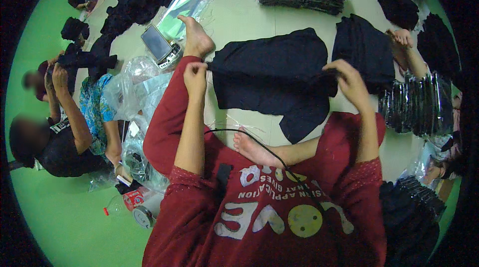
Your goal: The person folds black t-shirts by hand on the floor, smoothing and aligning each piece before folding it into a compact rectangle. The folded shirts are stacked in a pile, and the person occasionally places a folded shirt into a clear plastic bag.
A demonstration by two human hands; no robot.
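**Black cloth spread between bent legs**

Lying on the pale floor, the cloth is right before the seated person, within easy reach of both arms. The left hand has its fingertips pinched together on the upper left corner, probably to pin that edge straight. The right hand is half curled, fingertips at the upper right edge; whether they grip or only touch, I cannot tell. With the hands this far apart, the fabric likely lies flatter, though a pointed flap sticks out at lower right.

The left foot is stretched forward and the right foot tucked in, which seems to make room for the work. Just beside the cloth, a dark stack sits to the right, perhaps for convenience, with shiny bundles near it. Clear bags lie left, beyond the leg.
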